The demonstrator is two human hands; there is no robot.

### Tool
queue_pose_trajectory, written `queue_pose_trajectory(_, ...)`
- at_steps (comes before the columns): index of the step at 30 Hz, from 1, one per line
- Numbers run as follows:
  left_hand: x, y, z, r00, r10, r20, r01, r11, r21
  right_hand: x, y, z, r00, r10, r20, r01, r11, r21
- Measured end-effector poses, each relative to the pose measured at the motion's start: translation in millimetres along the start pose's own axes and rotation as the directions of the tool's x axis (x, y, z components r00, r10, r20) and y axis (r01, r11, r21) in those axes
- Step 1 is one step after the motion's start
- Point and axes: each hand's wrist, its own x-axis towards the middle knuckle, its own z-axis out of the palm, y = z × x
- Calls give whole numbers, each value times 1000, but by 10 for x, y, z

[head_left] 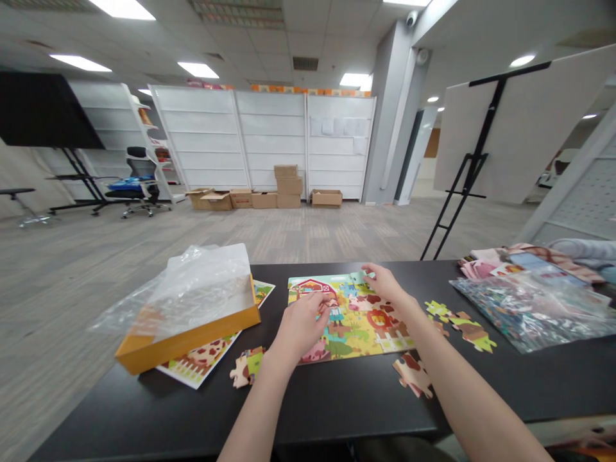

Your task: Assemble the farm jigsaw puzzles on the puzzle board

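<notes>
Holding a pale piece (357, 278) at the far edge of the puzzle (353, 332) with my right hand (385, 285), I can't tell if my curled left hand (303, 323) holds anything.

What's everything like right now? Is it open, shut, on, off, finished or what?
Puzzle: mostly joined, lying flat
Loose pieces: apart from the puzzle
Right hand: pinching a pale blue piece
Left hand: fingers curled over the puzzle
Yellow box: open, clear plastic in it
Clear bag: lying down; can't tell if sealed
Screen: dark
Ceiling lights: on
</notes>
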Motion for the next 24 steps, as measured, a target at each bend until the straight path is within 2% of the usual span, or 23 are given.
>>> queue_pose_trajectory(4, 18, 72, -26, 1000, -5, 6, 5, 1000, -9, -10, 8, -8, 999, -31, 5, 32, 998, -49)
queue_pose_trajectory(11, 38, 144, 8, 1000, -17, 7, 17, 1000, -9, -79, -14, -75, 982, -153, 107, 161, 984, -72)
queue_pose_trajectory(24, 60, 231, 38, 1000, 5, -9, -5, 999, -42, -108, -80, -66, 982, -131, 134, 152, 975, -162)
